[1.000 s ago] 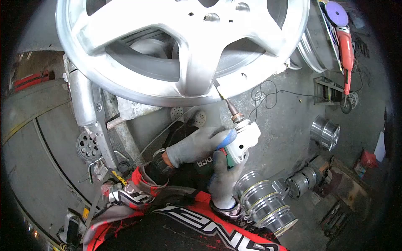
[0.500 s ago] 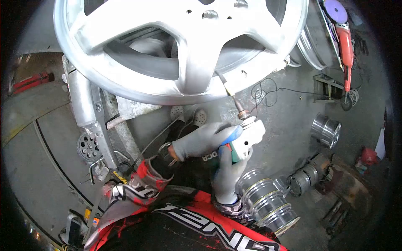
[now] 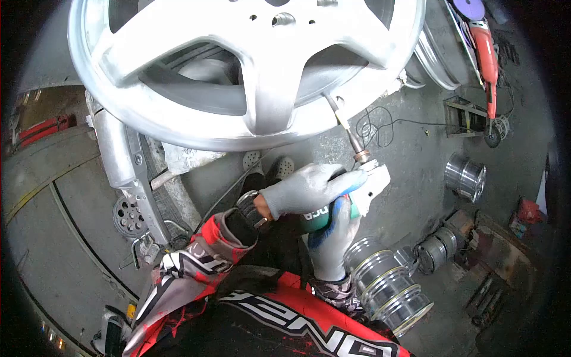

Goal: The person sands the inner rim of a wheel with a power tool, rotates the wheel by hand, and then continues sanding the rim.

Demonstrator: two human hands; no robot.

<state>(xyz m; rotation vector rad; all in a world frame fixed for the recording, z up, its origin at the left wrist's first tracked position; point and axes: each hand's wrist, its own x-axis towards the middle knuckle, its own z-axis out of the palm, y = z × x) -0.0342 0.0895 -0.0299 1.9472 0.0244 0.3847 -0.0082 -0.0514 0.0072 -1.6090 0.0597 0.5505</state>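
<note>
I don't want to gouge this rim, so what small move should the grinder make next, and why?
Probably ease the grinder so its bit slides sideways along the rim: the tip appears to rest on the rim's inner edge beside a spoke, and lingering on one spot could dig in.

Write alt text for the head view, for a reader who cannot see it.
A gloved left hand and right hand grip a handheld grinder, whose thin bit meets the rim of a silver alloy wheel. Polished metal cylinders and a red angle grinder sit on the concrete floor.
</note>
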